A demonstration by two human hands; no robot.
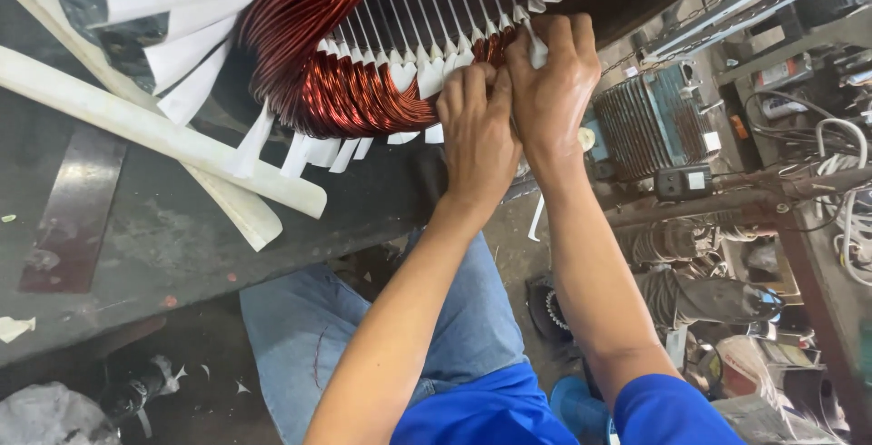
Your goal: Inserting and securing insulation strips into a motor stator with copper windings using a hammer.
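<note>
Dark, scuffed desk (182, 236) fills the left side, a flat metal strip (73, 213) lying on it. Two long white sticks (154, 127) cross on the desk right of the strip. Below the desk edge: dirty concrete floor (209, 381) with paper scraps and a crumpled plastic bag (45, 413). Well right of the desk: grey-blue finned motor housing (649, 123), a small black box (683, 182) just below it, tangled white cables (849, 200) further right. Cluttered parts pile underneath. Light is even, no hard shadows.

Bare hands (509, 109), bare forearms; bright blue short-sleeved shirt; faded blue jeans.
</note>
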